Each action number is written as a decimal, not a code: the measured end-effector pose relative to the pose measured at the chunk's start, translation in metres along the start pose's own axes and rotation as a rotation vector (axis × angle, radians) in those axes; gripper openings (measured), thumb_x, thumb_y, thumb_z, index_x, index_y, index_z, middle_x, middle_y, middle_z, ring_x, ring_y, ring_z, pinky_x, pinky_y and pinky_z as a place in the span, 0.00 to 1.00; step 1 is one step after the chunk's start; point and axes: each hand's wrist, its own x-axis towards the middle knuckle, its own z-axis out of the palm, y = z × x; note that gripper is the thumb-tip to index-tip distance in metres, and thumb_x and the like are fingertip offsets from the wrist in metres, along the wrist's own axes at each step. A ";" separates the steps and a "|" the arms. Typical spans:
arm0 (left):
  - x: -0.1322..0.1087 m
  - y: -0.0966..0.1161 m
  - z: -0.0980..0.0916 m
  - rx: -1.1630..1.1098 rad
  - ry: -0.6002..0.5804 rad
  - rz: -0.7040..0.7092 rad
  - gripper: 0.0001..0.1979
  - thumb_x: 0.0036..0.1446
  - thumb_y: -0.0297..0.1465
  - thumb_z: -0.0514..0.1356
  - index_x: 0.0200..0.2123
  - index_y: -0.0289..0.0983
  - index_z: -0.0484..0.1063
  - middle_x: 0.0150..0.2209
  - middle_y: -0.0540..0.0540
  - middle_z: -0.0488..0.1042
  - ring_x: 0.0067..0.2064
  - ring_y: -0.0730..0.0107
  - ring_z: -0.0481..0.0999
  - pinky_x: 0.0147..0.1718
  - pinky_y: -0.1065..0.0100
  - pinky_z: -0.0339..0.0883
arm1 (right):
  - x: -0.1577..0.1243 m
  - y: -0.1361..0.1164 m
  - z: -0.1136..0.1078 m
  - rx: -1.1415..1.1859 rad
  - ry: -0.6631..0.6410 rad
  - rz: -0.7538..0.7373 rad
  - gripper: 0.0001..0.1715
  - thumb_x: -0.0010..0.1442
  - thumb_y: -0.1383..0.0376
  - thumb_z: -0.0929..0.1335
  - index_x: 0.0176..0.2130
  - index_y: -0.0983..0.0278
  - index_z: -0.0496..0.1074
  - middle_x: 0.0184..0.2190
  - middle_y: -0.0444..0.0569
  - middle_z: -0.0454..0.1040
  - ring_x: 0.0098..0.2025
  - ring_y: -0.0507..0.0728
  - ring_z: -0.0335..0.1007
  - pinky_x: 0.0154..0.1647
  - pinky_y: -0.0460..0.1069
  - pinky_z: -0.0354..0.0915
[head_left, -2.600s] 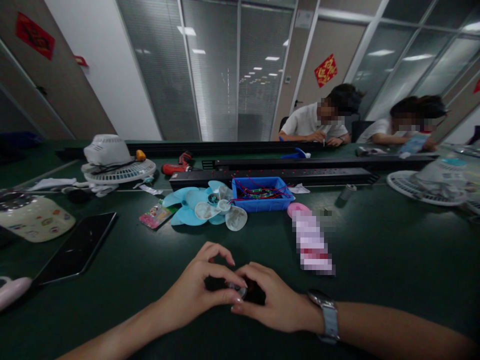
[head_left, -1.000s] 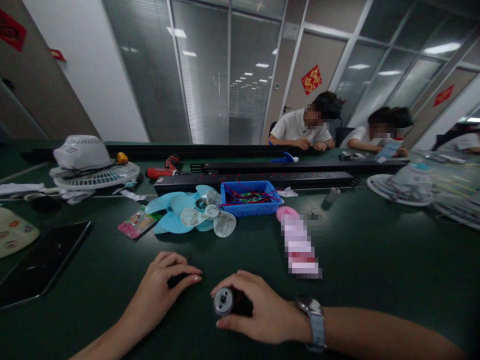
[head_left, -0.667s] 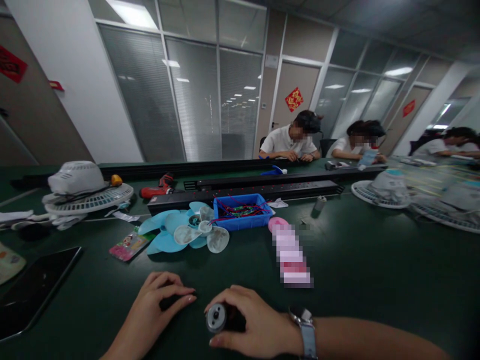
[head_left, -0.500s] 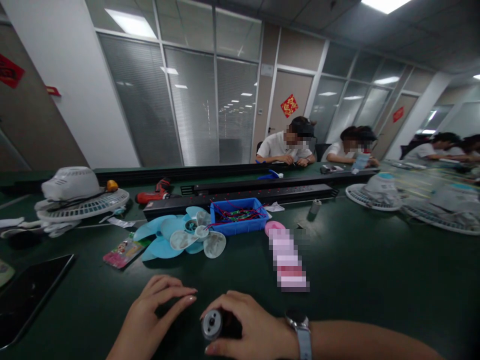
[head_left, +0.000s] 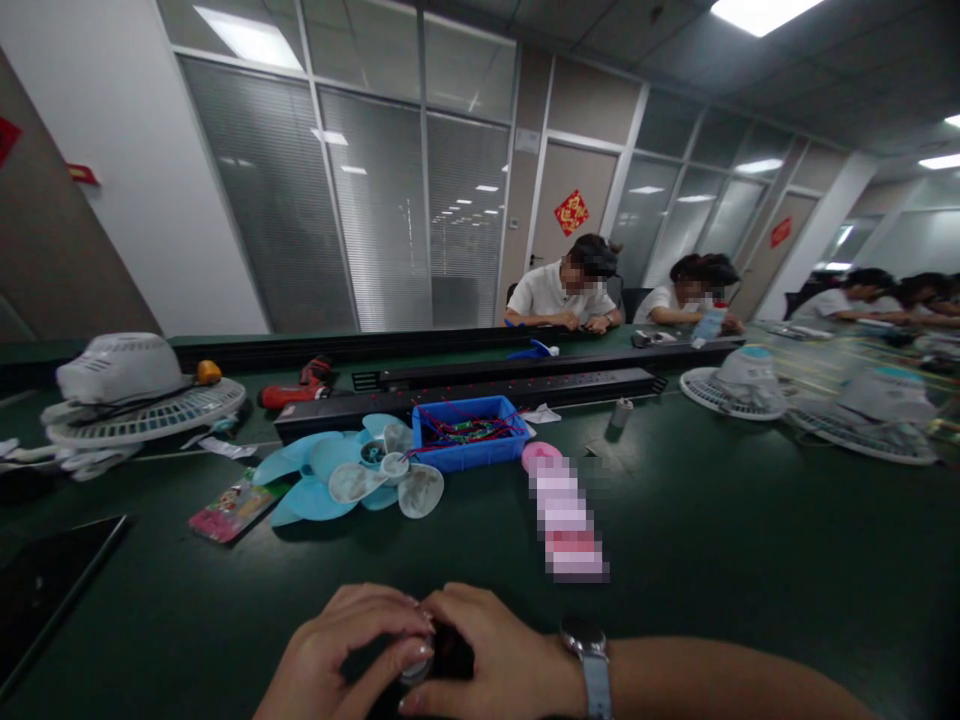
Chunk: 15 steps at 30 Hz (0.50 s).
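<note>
At desk's near edge, bottom centre: left hand (head_left: 337,655) and right hand (head_left: 499,665) pressed together. The fingers (head_left: 379,603) of both are curled shut around a small dark motor (head_left: 448,655). Only its silvery end and a sliver of black body show between them. Watch (head_left: 589,650) on right wrist. Desk (head_left: 750,560) dark green. Beyond the hands: pink blurred pack (head_left: 564,520), with a card packet (head_left: 227,508) off to the left. Blue fan blades (head_left: 311,480) lie just beside a blue tray (head_left: 461,450) of wires. Farther: black power strips (head_left: 480,382), red driver (head_left: 296,385), white fan housing (head_left: 124,385). Across the desk, seated people (head_left: 559,295) bent over their work.
</note>
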 end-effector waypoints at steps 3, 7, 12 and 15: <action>-0.003 -0.003 -0.001 0.029 0.011 0.007 0.07 0.57 0.31 0.65 0.38 0.48 0.80 0.37 0.52 0.82 0.40 0.68 0.82 0.38 0.75 0.77 | 0.000 -0.001 -0.001 -0.006 -0.005 0.018 0.27 0.52 0.47 0.73 0.42 0.63 0.69 0.34 0.45 0.71 0.34 0.53 0.65 0.35 0.46 0.60; -0.006 -0.002 -0.002 0.055 0.048 0.058 0.08 0.55 0.30 0.66 0.39 0.49 0.79 0.37 0.54 0.83 0.38 0.70 0.83 0.37 0.77 0.78 | -0.001 -0.002 -0.002 0.008 -0.029 0.006 0.27 0.54 0.46 0.72 0.44 0.62 0.70 0.35 0.46 0.71 0.36 0.54 0.65 0.36 0.46 0.61; -0.008 0.001 -0.003 0.084 0.083 0.111 0.10 0.54 0.29 0.67 0.40 0.48 0.79 0.36 0.53 0.83 0.37 0.70 0.83 0.36 0.78 0.78 | -0.001 -0.003 -0.003 0.022 -0.019 -0.001 0.29 0.54 0.45 0.71 0.46 0.62 0.69 0.37 0.47 0.72 0.37 0.54 0.66 0.39 0.47 0.62; -0.005 -0.001 -0.002 0.070 0.079 0.118 0.10 0.53 0.27 0.67 0.39 0.47 0.79 0.36 0.52 0.82 0.36 0.70 0.83 0.35 0.78 0.78 | -0.001 -0.001 -0.002 0.005 -0.022 0.024 0.29 0.53 0.45 0.71 0.45 0.61 0.70 0.37 0.46 0.71 0.37 0.54 0.65 0.38 0.47 0.61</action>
